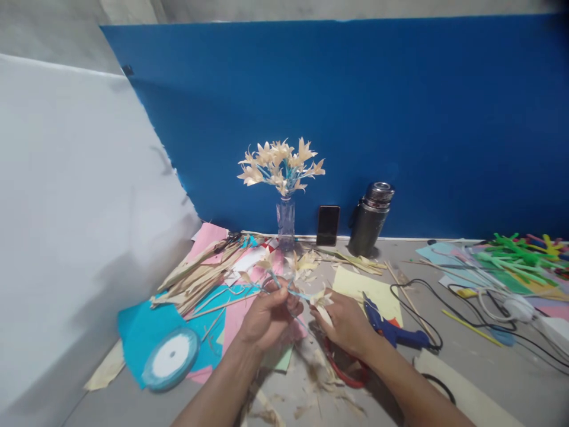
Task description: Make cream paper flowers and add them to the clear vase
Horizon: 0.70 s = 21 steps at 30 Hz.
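Note:
My left hand (274, 308) is closed around the blue-wrapped stems of a small spray of handmade flowers (267, 264) with pale, straw-coloured petals. One wrapped stem reaches right towards my right hand (340, 320), whose fingers are closed around a pale flower (323, 299) at that stem's end. Red-handled scissors (351, 379) lie under my right forearm, their blades partly hidden. Behind my hands, a clear vase (285, 222) holds a bunch of similar finished flowers (280, 163).
Dried husk strips (200, 267) and a roll of blue tape (172, 359) lie left. To the right are a blue glue gun (395, 332), black cords and green pipe cleaners (515, 258). A phone (328, 225) and a thermos (371, 219) stand by the blue board (355, 107).

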### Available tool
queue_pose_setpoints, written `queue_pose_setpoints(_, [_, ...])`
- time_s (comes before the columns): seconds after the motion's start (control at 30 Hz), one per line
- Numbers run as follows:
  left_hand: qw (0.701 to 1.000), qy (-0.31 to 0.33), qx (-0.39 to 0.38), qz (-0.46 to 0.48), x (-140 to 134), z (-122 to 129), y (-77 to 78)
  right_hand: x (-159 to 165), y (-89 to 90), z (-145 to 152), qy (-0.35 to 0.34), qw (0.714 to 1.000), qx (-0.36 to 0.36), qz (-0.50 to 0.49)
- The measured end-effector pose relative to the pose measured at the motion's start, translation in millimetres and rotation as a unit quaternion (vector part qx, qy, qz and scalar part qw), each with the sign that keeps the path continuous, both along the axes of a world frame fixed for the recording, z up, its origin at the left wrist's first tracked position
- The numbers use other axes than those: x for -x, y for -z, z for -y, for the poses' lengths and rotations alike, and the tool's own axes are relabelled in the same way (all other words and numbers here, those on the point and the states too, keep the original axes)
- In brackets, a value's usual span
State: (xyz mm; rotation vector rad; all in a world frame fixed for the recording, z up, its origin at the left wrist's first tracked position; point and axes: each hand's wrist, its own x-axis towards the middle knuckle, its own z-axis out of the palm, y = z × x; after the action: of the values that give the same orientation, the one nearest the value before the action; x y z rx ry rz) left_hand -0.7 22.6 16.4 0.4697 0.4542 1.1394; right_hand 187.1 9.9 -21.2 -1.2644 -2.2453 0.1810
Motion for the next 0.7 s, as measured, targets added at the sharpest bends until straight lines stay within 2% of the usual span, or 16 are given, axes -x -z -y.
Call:
queue_pose_setpoints(0.17, [0.999, -0.023, 0.035, 0.015, -0.6, -3.2, 2.3, -0.5, -1.4, -1.0, -0.014, 1.000, -0.018, -0.005])
queue_pose_setpoints(0.3, [0.999, -0.022, 0.047, 0.012, -2.1, -4.2, 3.5, -0.4, -3.9, 0.7, 0.005, 0.999, -0.032, 0.002])
queue_pose_setpoints(0.53, [0.999, -0.013, 0.048, -0.010, -3.3, -2.9, 3.6, -1.2, -4.6, 1.4, 0.044, 0.998, -0.024, -0.028])
queue_pose_setpoints(0.7, [0.999, -0.007, 0.043, -0.008, -3.7, -2.8, 3.7, -0.9, -2.7, -2.2, 0.062, 0.998, 0.003, -0.001])
